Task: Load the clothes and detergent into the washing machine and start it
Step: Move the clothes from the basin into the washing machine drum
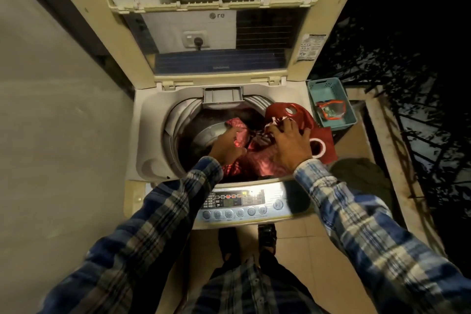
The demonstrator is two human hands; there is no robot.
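1. The washing machine (145, 122) stood with its lid (211, 33) propped upright, and both hands were down in the mouth of the drum (178, 120).
2. The red clothes (257, 160) lay heaped in the near and right part of the drum. One end trailed up to the right rim, where a red plastic container (293, 112) leaned tilted over the edge.
3. The right hand (290, 146) sat high, at the container's lip. Its grip was narrow, with the fingers curled round a bunched fold of the clothes.
4. The left hand (225, 144) reached lower and further left, touching the cloth nearer the middle of the drum. Blur hid its fingers, so I could not tell whether its grip was wide or holding the fabric.
5. The deciding relation: the heap ran from upper right, at the container, down and left into the drum. The right hand was the nearer one to the part not yet inside, and the free space lay down and to the left of its grip.
6. My judgement is that loading was partly done. The next move likely needed the right hand to draw the bunch left and downward, clear of the rim.
7. The detergent drawer (223, 97) at the back edge looked slid out. The control panel (242, 202) was lit in front, between the 2 sleeves.
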